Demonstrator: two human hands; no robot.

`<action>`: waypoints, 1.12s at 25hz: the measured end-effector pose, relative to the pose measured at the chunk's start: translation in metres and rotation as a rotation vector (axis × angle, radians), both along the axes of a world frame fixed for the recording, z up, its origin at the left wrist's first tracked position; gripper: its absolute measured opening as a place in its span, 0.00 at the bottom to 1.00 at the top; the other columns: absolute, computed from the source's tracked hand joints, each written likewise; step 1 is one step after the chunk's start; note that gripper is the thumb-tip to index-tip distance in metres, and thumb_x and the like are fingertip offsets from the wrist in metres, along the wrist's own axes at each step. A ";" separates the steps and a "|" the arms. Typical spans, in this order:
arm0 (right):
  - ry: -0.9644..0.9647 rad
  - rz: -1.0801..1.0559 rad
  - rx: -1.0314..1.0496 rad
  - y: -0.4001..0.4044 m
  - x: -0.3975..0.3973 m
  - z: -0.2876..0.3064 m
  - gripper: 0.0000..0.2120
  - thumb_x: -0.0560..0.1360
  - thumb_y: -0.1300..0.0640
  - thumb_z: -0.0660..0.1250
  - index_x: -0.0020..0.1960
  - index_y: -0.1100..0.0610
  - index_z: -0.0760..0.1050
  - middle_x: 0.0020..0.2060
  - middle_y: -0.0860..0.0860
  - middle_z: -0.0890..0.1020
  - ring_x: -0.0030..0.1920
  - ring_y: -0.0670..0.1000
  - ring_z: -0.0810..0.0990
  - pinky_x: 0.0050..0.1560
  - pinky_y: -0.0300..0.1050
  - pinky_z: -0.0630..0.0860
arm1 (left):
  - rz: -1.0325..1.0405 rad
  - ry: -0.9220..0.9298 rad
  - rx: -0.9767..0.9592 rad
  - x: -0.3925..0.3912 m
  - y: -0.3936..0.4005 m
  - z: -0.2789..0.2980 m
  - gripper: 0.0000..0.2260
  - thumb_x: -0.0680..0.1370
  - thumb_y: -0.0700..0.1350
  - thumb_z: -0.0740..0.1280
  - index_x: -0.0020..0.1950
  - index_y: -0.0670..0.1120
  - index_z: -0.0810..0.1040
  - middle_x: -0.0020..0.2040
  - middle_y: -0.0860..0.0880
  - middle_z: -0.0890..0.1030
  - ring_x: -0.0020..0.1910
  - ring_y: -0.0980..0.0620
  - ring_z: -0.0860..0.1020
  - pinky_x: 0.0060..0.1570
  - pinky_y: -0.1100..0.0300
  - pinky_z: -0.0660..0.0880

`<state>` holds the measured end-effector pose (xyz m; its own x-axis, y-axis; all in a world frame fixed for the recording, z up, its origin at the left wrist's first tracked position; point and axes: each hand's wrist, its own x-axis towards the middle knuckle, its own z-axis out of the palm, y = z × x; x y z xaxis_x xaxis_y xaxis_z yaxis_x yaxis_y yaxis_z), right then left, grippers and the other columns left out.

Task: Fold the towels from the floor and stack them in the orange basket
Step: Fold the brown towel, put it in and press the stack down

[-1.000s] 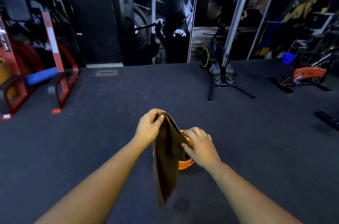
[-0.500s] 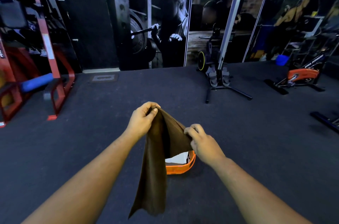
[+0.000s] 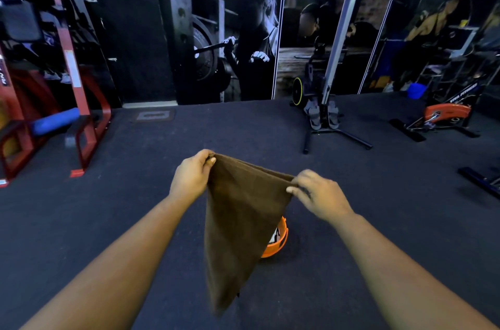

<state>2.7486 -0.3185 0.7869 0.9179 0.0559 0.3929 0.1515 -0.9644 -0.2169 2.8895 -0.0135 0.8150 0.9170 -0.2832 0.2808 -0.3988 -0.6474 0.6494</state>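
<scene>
Towel (image 3: 243, 210), brown, hangs limp between left hand (image 3: 192, 178) and right hand (image 3: 319, 197), each grip pinching a top corner; soft, light, likely drapes. Basket (image 3: 280, 241) lies behind, at 4 o'clock.

1 towel (image 3: 243, 210) – 1 basket (image 3: 278, 243) – 2 hands

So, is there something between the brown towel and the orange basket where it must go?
Nothing visible. The brown towel hangs from the left hand and right hand directly over the orange basket, hiding most of it.
</scene>
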 end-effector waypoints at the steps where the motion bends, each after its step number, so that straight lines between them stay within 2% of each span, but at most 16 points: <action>1: -0.076 0.007 0.115 -0.001 0.005 0.005 0.12 0.81 0.41 0.64 0.53 0.49 0.79 0.49 0.41 0.79 0.46 0.45 0.80 0.43 0.48 0.79 | 0.014 -0.020 0.022 0.000 -0.001 0.001 0.07 0.86 0.50 0.60 0.60 0.52 0.76 0.47 0.52 0.81 0.45 0.51 0.80 0.45 0.51 0.77; 3: -0.135 -0.027 0.374 0.000 0.016 0.017 0.03 0.79 0.51 0.72 0.50 0.50 0.79 0.46 0.42 0.82 0.47 0.45 0.82 0.48 0.49 0.80 | 0.014 -0.014 0.005 0.002 -0.005 0.006 0.06 0.86 0.49 0.59 0.56 0.52 0.75 0.45 0.53 0.80 0.42 0.53 0.78 0.39 0.55 0.72; 5: -0.071 -0.076 0.603 -0.002 0.024 0.028 0.06 0.77 0.57 0.74 0.49 0.50 0.78 0.43 0.44 0.84 0.47 0.46 0.83 0.51 0.50 0.81 | -0.014 0.076 -0.052 0.009 -0.007 0.008 0.05 0.86 0.47 0.60 0.53 0.51 0.75 0.45 0.52 0.79 0.44 0.51 0.79 0.38 0.59 0.71; 8: -0.014 -0.103 0.885 -0.003 0.026 0.040 0.13 0.78 0.59 0.73 0.58 0.47 0.74 0.43 0.47 0.86 0.49 0.47 0.84 0.50 0.46 0.81 | -0.054 0.157 -0.183 0.010 -0.010 0.008 0.06 0.86 0.46 0.61 0.52 0.49 0.78 0.46 0.51 0.81 0.47 0.51 0.80 0.43 0.59 0.74; 10: -0.017 -0.139 0.931 -0.007 0.026 0.043 0.14 0.79 0.59 0.73 0.60 0.47 0.76 0.45 0.47 0.86 0.50 0.46 0.84 0.48 0.41 0.81 | -0.090 0.185 -0.214 0.009 -0.014 0.007 0.06 0.86 0.46 0.62 0.52 0.50 0.78 0.47 0.50 0.82 0.47 0.53 0.80 0.45 0.57 0.75; 12: -0.029 -0.173 0.932 -0.007 0.026 0.041 0.08 0.78 0.60 0.73 0.54 0.49 0.80 0.45 0.48 0.85 0.47 0.47 0.84 0.44 0.39 0.79 | -0.126 0.241 -0.237 0.007 -0.017 0.005 0.07 0.86 0.47 0.62 0.52 0.50 0.79 0.49 0.48 0.83 0.48 0.50 0.81 0.50 0.51 0.78; 15: -0.076 -0.211 1.077 -0.004 0.026 0.039 0.04 0.78 0.60 0.73 0.51 0.52 0.82 0.40 0.52 0.83 0.40 0.47 0.81 0.41 0.40 0.78 | -0.153 0.323 -0.385 0.005 -0.021 0.003 0.07 0.85 0.49 0.62 0.57 0.52 0.80 0.53 0.48 0.85 0.53 0.47 0.83 0.58 0.43 0.81; 20: -0.117 -0.285 1.245 -0.003 0.028 0.042 0.03 0.76 0.60 0.75 0.50 0.55 0.83 0.42 0.54 0.87 0.43 0.51 0.84 0.43 0.47 0.81 | -0.132 0.286 -0.466 0.000 -0.027 0.012 0.08 0.85 0.47 0.64 0.60 0.50 0.81 0.52 0.49 0.86 0.52 0.52 0.85 0.56 0.45 0.83; 24: -0.215 -0.124 1.320 0.000 0.029 0.052 0.04 0.78 0.61 0.72 0.53 0.57 0.81 0.43 0.52 0.86 0.44 0.48 0.83 0.44 0.44 0.80 | -0.160 0.269 -0.633 -0.005 -0.027 0.024 0.09 0.85 0.46 0.63 0.61 0.48 0.81 0.54 0.48 0.86 0.54 0.52 0.84 0.59 0.48 0.81; 26: -0.273 -0.020 1.419 0.004 0.029 0.055 0.07 0.79 0.59 0.71 0.56 0.54 0.78 0.47 0.48 0.84 0.47 0.46 0.82 0.49 0.42 0.78 | -0.171 0.296 -0.684 -0.008 -0.031 0.036 0.10 0.86 0.46 0.62 0.62 0.47 0.80 0.55 0.48 0.85 0.55 0.52 0.84 0.59 0.49 0.81; 27: -0.223 0.036 1.450 0.006 0.027 0.052 0.13 0.77 0.57 0.73 0.60 0.52 0.76 0.51 0.47 0.84 0.50 0.45 0.82 0.52 0.42 0.79 | -0.182 0.321 -0.704 -0.011 -0.036 0.041 0.10 0.86 0.47 0.61 0.63 0.47 0.79 0.56 0.47 0.85 0.55 0.51 0.84 0.59 0.49 0.81; 28: -0.093 0.048 1.423 0.009 0.026 0.042 0.21 0.74 0.54 0.76 0.64 0.49 0.74 0.56 0.46 0.83 0.55 0.45 0.83 0.56 0.43 0.80 | -0.201 0.347 -0.730 -0.012 -0.041 0.047 0.10 0.86 0.47 0.61 0.63 0.47 0.79 0.56 0.47 0.85 0.55 0.50 0.84 0.59 0.48 0.81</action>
